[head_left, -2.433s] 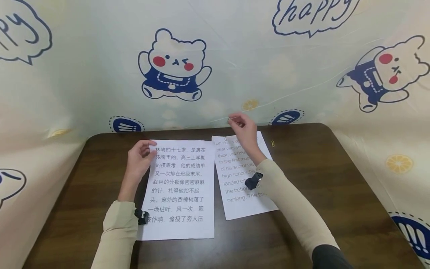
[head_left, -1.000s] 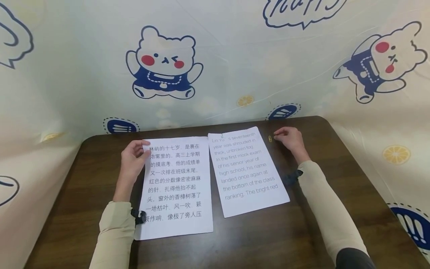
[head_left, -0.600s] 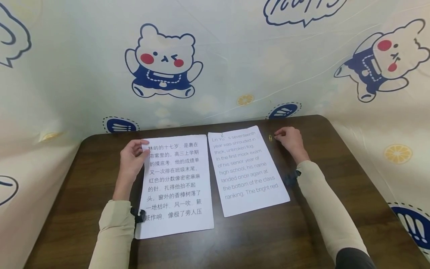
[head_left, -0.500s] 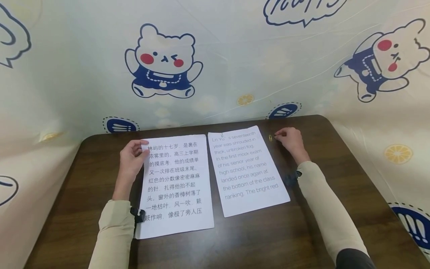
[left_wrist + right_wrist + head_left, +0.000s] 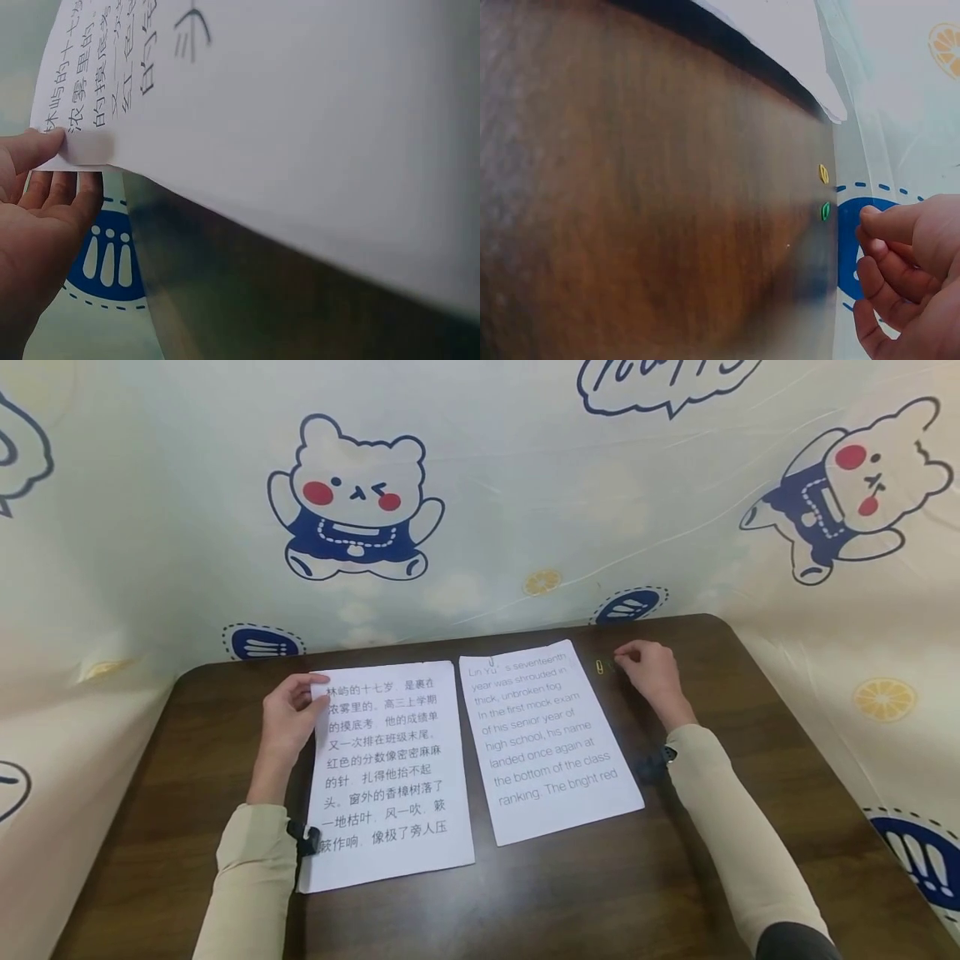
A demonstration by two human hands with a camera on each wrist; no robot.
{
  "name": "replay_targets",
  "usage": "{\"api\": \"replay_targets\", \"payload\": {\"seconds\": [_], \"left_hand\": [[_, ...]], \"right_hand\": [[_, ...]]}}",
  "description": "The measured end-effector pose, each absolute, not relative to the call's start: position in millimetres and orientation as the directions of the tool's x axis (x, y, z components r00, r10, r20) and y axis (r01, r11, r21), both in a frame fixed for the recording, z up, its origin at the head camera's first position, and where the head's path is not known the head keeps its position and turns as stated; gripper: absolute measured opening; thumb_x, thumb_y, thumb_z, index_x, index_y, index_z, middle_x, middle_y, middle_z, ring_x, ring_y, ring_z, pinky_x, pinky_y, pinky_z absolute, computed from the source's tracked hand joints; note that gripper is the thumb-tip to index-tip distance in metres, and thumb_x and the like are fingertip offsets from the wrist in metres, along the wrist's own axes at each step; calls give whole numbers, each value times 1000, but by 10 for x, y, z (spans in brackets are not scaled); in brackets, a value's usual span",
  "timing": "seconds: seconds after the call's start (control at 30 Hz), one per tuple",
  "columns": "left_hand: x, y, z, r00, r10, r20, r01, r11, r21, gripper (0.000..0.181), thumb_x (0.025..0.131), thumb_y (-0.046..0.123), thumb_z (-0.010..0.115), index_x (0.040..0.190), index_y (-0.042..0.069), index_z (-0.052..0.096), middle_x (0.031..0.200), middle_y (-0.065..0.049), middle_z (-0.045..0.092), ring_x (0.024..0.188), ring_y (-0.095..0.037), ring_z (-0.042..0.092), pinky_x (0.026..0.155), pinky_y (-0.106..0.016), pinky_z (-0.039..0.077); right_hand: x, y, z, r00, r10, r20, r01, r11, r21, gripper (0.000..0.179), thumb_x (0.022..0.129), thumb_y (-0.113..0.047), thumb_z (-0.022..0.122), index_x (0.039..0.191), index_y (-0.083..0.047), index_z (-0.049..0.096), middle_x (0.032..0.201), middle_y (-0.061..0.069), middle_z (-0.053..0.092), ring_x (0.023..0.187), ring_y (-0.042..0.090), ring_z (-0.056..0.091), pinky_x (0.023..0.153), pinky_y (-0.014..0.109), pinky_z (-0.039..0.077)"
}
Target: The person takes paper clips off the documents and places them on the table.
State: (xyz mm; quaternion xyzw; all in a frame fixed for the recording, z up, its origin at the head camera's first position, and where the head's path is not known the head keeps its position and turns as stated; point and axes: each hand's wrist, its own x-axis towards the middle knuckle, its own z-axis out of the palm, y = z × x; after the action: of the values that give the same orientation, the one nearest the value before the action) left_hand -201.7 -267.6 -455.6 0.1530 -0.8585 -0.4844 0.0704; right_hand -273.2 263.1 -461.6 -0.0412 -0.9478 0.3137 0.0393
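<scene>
Head view: 2 printed sheets are seen side by side at the desk (image 5: 555,906). The upper left corner of the Chinese-text sheet (image 5: 386,764) is pinched by the left hand (image 5: 289,708), thumb on the printed face, fingers behind. A small clip (image 5: 491,662) is seen at the top edge of the English-text sheet (image 5: 555,743). The right hand (image 5: 654,675) is held loosely bent, thumb near forefinger, just beside a green paper clip (image 5: 825,211); a yellow paper clip (image 5: 599,667) is placed between that and the English-text sheet.
</scene>
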Motion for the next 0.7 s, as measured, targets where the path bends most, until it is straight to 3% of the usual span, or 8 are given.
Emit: {"api": "replay_targets", "payload": {"seconds": [0.17, 0.4, 0.7], "left_hand": [[-2032, -2690, -4570, -949, -313, -32, -193, 499, 845, 34, 99, 11, 61, 132, 14, 61, 140, -9, 60, 113, -19, 57, 93, -21, 49], [-2060, -2716, -4587, -948, -316, -41, -205, 505, 838, 33, 99, 8, 59, 133, 12, 59, 143, -11, 58, 119, -24, 55, 108, -40, 47], [-2081, -2728, -4598, -954, -296, -46, -203, 528, 824, 34, 100, 8, 57, 134, 10, 58, 144, -14, 56, 122, -29, 54, 108, -44, 46]], "right_hand": [[-2733, 2642, -4645, -990, 116, 75, 50, 806, -590, 23, 101, -17, 59, 116, -3, 70, 118, 22, 70, 95, 35, 62, 86, 50, 54], [-2715, 2632, -4647, -990, 111, 88, 36, 796, -604, 22, 100, -16, 60, 115, -3, 70, 116, 21, 70, 94, 33, 62, 84, 48, 54], [-2679, 2639, -4615, -991, 92, 97, 12, 783, -622, 23, 101, -15, 59, 117, -3, 70, 119, 21, 70, 97, 34, 62, 88, 50, 55]]}}
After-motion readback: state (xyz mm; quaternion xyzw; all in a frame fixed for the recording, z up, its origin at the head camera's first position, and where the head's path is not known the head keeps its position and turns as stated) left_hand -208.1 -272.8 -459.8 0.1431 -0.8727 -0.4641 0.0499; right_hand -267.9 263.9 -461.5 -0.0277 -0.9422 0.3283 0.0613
